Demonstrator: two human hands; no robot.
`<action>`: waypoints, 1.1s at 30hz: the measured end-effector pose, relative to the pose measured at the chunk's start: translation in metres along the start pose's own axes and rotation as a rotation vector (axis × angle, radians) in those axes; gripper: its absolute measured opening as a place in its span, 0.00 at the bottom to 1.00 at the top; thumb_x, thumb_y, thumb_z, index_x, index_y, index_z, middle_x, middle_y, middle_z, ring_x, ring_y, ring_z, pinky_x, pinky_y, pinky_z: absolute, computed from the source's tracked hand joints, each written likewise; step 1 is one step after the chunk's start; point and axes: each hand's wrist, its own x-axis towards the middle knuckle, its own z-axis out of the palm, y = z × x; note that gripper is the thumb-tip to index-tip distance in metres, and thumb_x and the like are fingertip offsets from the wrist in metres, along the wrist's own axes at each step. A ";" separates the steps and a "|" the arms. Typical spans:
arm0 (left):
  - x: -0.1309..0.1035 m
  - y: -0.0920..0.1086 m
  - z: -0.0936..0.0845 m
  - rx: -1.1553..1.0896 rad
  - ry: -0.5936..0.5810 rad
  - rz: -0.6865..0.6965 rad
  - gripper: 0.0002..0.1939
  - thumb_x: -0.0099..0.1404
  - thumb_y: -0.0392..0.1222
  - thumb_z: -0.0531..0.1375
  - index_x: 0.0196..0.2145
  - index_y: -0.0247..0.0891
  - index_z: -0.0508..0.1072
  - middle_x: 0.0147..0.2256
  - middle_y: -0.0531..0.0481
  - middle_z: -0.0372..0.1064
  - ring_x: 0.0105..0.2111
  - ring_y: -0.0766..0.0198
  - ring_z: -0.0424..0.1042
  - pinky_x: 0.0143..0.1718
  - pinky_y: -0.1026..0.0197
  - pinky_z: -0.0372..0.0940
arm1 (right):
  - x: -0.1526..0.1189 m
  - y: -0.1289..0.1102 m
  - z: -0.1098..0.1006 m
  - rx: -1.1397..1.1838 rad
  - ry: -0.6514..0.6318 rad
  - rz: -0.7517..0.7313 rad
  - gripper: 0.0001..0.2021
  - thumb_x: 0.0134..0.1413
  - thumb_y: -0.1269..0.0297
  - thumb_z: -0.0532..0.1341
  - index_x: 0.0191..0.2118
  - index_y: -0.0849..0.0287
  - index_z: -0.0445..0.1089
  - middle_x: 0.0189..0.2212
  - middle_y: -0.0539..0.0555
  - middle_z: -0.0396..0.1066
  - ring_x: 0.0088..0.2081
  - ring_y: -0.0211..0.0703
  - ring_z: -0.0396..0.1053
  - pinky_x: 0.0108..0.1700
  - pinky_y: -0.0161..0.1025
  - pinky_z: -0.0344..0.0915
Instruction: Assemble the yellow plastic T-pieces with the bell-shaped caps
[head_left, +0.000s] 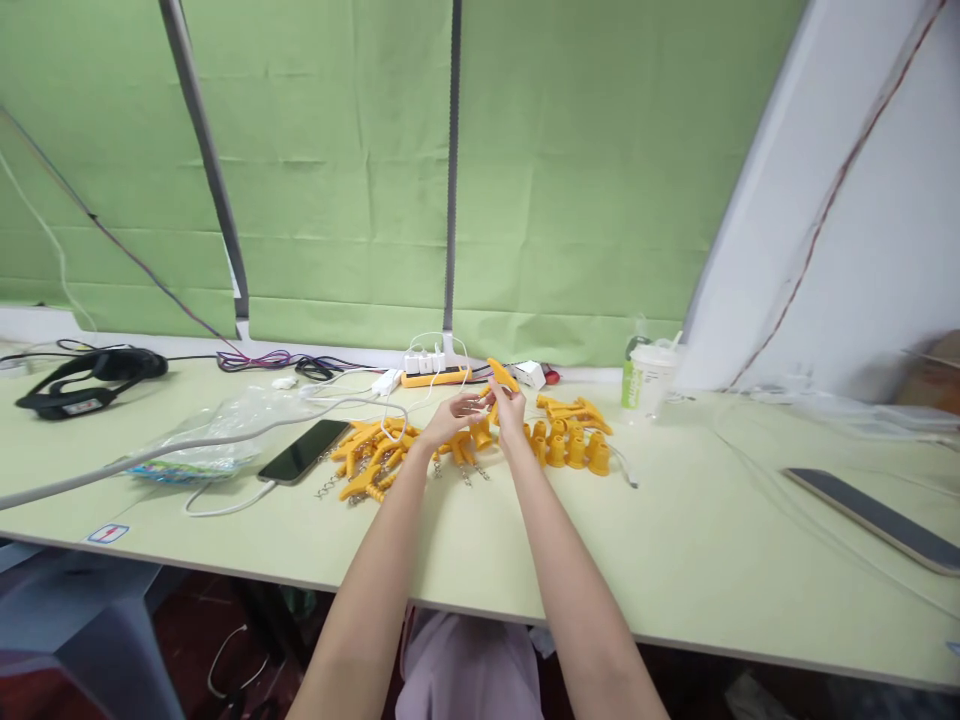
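My right hand [510, 408] is closed around a yellow T-shaped corkscrew [502, 376], its crossbar sticking up above the fingers. My left hand [454, 415] is just to the left, its fingers bent, apart and pointing at the right hand; I see nothing held in it. Below the hands a yellow bell-shaped cup [481, 434] is partly hidden. A heap of yellow corkscrews [371, 455] with metal spirals lies left of my hands. Several yellow bell-shaped cups [576, 448] stand in rows on the right, with more yellow handles [574, 410] behind them.
A black phone [304, 452] with a cable and a clear plastic bag [217, 435] lie left. Behind is a power strip [436, 376] with plugs. A lidded cup [651, 380] and another phone [874, 515] are right. A black headset [90, 378] lies far left.
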 end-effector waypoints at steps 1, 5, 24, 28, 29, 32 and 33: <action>-0.002 -0.003 0.000 -0.034 -0.015 -0.005 0.28 0.48 0.45 0.67 0.47 0.34 0.69 0.41 0.41 0.72 0.41 0.56 0.72 0.47 0.52 0.63 | -0.001 0.002 -0.001 0.021 0.004 -0.002 0.16 0.42 0.51 0.62 0.20 0.58 0.61 0.15 0.46 0.63 0.19 0.34 0.62 0.26 0.34 0.61; -0.007 -0.008 -0.001 -0.081 0.066 -0.027 0.24 0.53 0.52 0.63 0.44 0.33 0.71 0.35 0.42 0.73 0.37 0.60 0.73 0.47 0.54 0.63 | -0.002 0.007 -0.008 0.040 0.047 0.016 0.18 0.43 0.47 0.60 0.21 0.57 0.60 0.16 0.46 0.62 0.20 0.34 0.62 0.25 0.34 0.60; -0.006 -0.018 0.018 -0.234 -0.062 -0.170 0.26 0.44 0.45 0.70 0.41 0.33 0.76 0.41 0.41 0.74 0.42 0.56 0.72 0.50 0.52 0.63 | -0.010 0.016 -0.016 0.123 0.158 -0.115 0.15 0.48 0.49 0.54 0.37 0.54 0.59 0.26 0.47 0.69 0.29 0.39 0.71 0.37 0.38 0.66; -0.003 -0.023 0.002 -0.326 0.135 -0.065 0.21 0.55 0.48 0.63 0.46 0.38 0.73 0.50 0.42 0.68 0.49 0.59 0.68 0.52 0.53 0.62 | -0.007 0.005 -0.021 -0.053 0.156 -0.131 0.17 0.53 0.47 0.48 0.40 0.54 0.58 0.33 0.54 0.73 0.35 0.42 0.72 0.37 0.39 0.65; -0.002 -0.025 -0.002 -0.353 0.177 -0.051 0.21 0.57 0.48 0.61 0.47 0.39 0.72 0.52 0.43 0.66 0.49 0.60 0.68 0.53 0.53 0.62 | -0.008 0.004 -0.022 -0.095 0.160 -0.125 0.18 0.53 0.45 0.47 0.39 0.54 0.59 0.32 0.55 0.73 0.33 0.42 0.72 0.34 0.38 0.64; 0.000 -0.031 -0.010 -0.348 0.233 -0.049 0.22 0.59 0.49 0.58 0.50 0.40 0.70 0.55 0.43 0.63 0.47 0.61 0.69 0.52 0.53 0.62 | -0.010 0.005 -0.024 -0.112 0.114 -0.060 0.21 0.52 0.42 0.47 0.35 0.56 0.60 0.25 0.53 0.72 0.24 0.39 0.68 0.23 0.34 0.57; 0.001 -0.032 -0.012 -0.314 0.239 -0.051 0.22 0.60 0.50 0.57 0.50 0.41 0.69 0.55 0.43 0.63 0.46 0.61 0.69 0.52 0.53 0.62 | -0.011 0.007 -0.024 -0.100 0.077 -0.030 0.21 0.52 0.42 0.48 0.34 0.56 0.61 0.23 0.52 0.72 0.21 0.37 0.66 0.21 0.34 0.54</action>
